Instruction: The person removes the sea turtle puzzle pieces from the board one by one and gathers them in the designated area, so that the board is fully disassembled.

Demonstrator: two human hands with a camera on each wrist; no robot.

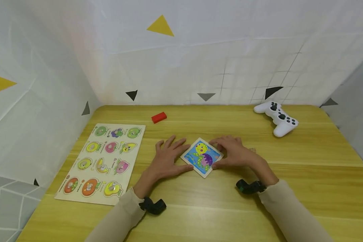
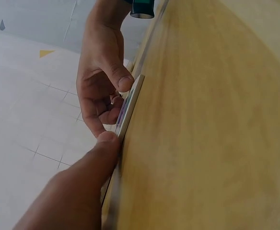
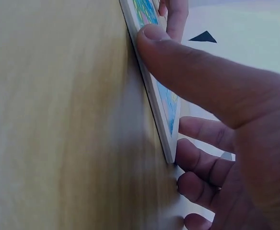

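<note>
A small square picture puzzle (image 1: 202, 157) lies on the table, turned so one corner points toward the person. Its picture is a yellow and purple turtle on blue, framed by a pale wooden border. My left hand (image 1: 168, 160) is spread at the left corner, with index finger and thumb touching the two edges there. Around the right corner, my right hand (image 1: 236, 153) grips the puzzle between thumb and curled fingers. In the right wrist view the right thumb (image 3: 178, 62) lies over the border of the puzzle (image 3: 166, 103), with several fingertips beside its corner.
A wooden fruit puzzle board (image 1: 107, 161) with knobbed pieces lies at the left. Toward the back are a red block (image 1: 159, 117) and, on the right, a white game controller (image 1: 276, 118). Patterned white cloth (image 1: 181, 67) rises behind the table (image 1: 199, 208).
</note>
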